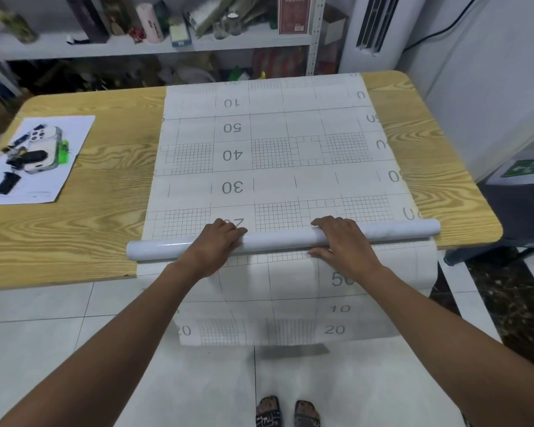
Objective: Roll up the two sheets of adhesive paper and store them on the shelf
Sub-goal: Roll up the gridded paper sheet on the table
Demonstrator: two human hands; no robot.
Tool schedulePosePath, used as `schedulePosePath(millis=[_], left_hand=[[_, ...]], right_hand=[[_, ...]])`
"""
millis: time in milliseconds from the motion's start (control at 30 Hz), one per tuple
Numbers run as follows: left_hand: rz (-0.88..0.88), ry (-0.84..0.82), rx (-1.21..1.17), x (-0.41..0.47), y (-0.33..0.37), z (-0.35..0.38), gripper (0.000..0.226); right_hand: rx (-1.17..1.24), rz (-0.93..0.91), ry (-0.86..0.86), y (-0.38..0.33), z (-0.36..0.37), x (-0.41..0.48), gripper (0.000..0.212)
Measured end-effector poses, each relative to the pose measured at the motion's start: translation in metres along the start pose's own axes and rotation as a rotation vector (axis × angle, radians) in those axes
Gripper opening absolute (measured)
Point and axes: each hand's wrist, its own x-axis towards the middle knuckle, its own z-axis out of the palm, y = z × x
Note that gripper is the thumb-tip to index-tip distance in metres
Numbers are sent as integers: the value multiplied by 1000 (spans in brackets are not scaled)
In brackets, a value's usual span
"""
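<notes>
A white sheet of adhesive paper [269,143] with a printed grid and numbers lies flat across the wooden table [84,217], reaching its far edge. Its near end is wound into a glossy white roll [278,238] lying crosswise near the table's front edge. My left hand [216,245] grips the roll left of its middle. My right hand [342,241] grips it right of the middle, fingers over the top and thumb at its near side. Another gridded sheet [290,309] hangs from the front edge toward the floor. The shelf [154,47] stands behind the table.
A white paper [71,152] with phones and small dark items lies at the table's left. The shelf holds bottles, boxes and a pale tube. A white appliance [373,29] stands at back right, a dark box [521,198] right of the table. Tiled floor below.
</notes>
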Motion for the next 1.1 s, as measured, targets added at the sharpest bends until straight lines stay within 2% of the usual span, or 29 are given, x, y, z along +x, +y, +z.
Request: schedulePosePath(millis=[133,300,500,633,800,1100], left_hand=[[38,42,24,-3,0,1,52],[-17,13,36,-7,2,6,56],[-105,92,-228,-7,7,4,61],[-38,80,-126,-3,3,5,55],[-20,119,-33,-2,1,10,59],[-29,125,-3,-1,-1,19,62]], right_hand=[[8,48,-15,-3,0,2,46],[-2,50,-18,-4,2,4,44],[-76,32,2,2,5,7,41],[-119,27,-25,3,2,11,41],[-77,40,-23,1,1,8,52],[-2,69,-46,3,4,7,35]])
